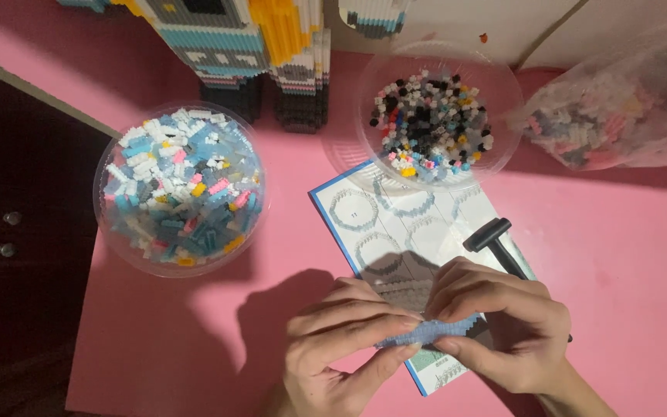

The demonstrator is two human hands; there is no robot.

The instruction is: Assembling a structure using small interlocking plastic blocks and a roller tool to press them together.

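- Fingers (pixel 364 324) of both hands pinched shut on a small light-blue strip of mini bricks (pixel 430 332): left hand (pixel 341 340) grips its left end between thumb & forefinger, right hand (pixel 503 328) grips the right end the same way. Strip sits low-centre, just above the instruction sheet (pixel 395 224), which lies on the pink table (pixel 627 255).
- Table carries everything else; dark area off its left edge.
- Tall block-built model (pixel 248 46) at top, striped blue/white/yellow/black, only its lower part in view.
- Clear bag of pale bricks (pixel 627 100) top right.
- Clear tub of blue, white, pink & yellow bricks (pixel 179 189) at left, well apart from hands.
- Clear bowl of mixed black, white & coloured bricks (pixel 434 116), touching top edge of the sheet.
- Small black hammer (pixel 492 239) on the sheet, just beside right hand; handle end hidden under it.
- Handling, as I judge it: strip v. light, rigid per brick but weak at seams — prob. snaps or sheds bits if bent or twisted. Smooth plastic, so slippery-ish. Best held at both ends w/ fingertip pads, pressing along the stud line, not across the thin middle.
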